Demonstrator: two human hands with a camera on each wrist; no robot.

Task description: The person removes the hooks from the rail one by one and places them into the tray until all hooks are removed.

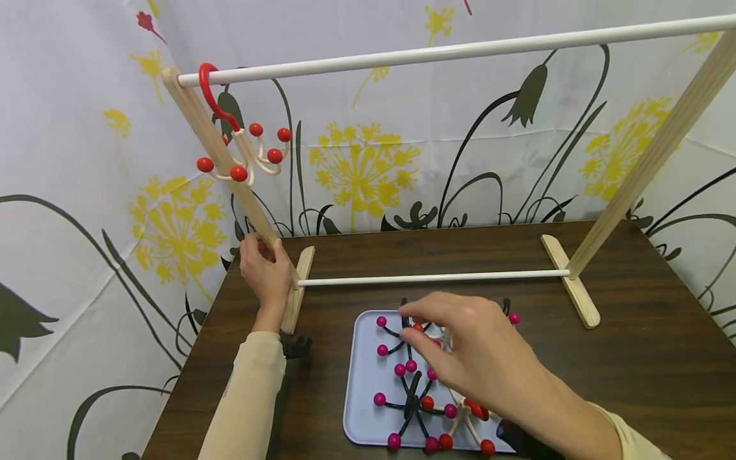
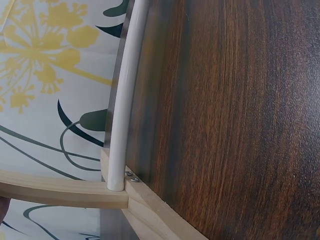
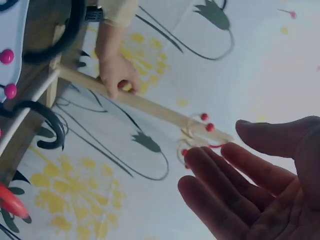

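Observation:
My left hand (image 1: pixel 267 275) grips the left wooden post (image 1: pixel 232 166) of a rack, low down near its foot; the right wrist view shows thumb and fingers at the post. A hanger (image 1: pixel 244 150) with a red hook, cream arms and red ball tips hangs from the white top rail (image 1: pixel 437 54), close to that post. My right hand (image 1: pixel 477 338) is over the tray (image 1: pixel 359 377), its fingers spread and nothing between them. Several black hangers (image 1: pixel 411 399) with magenta balls lie on the tray, along with cream ones (image 1: pixel 462 409) with red balls, partly hidden by the right hand.
A white lower rail (image 1: pixel 431 278) joins the rack's wooden feet (image 1: pixel 569 281) behind the tray. The right post (image 1: pixel 650 153) leans up toward the top right. Behind the dark wooden table (image 1: pixel 650 358) hangs a white curtain (image 1: pixel 391 96) with a flower print.

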